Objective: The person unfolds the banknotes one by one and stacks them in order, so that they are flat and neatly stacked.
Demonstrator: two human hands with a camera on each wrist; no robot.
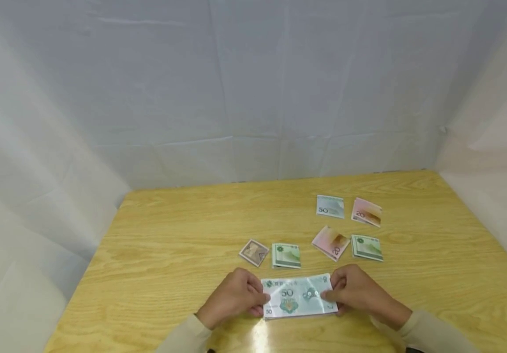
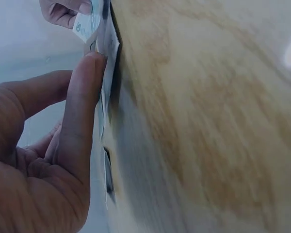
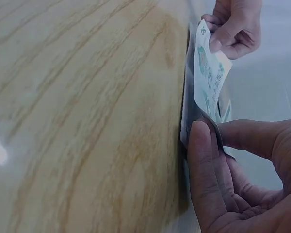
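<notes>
A pale green banknote [image 1: 299, 296] marked 50 is stretched flat between both hands at the front of the table. My left hand [image 1: 237, 295] pinches its left end, thumb on top and fingers beneath. At the other end, my right hand [image 1: 356, 290] grips it the same way, its thumb lying over the printed face. Seen from the right wrist, the note [image 3: 211, 73] bows slightly, and a darker paper edge [image 3: 188, 92] shows beneath it. The left wrist view has the note's end at the left hand's fingertips [image 2: 94, 60], close over the wood.
Behind the hands lie a brown folded note [image 1: 254, 252], a green folded note [image 1: 286, 255], a pink 20 note [image 1: 330, 242] and another green one [image 1: 367, 247]. Farther back are a folded 50 [image 1: 330, 206] and a second pink 20 [image 1: 366, 212]. White sheeting [image 1: 253, 98] surrounds the wooden table [image 1: 169, 225].
</notes>
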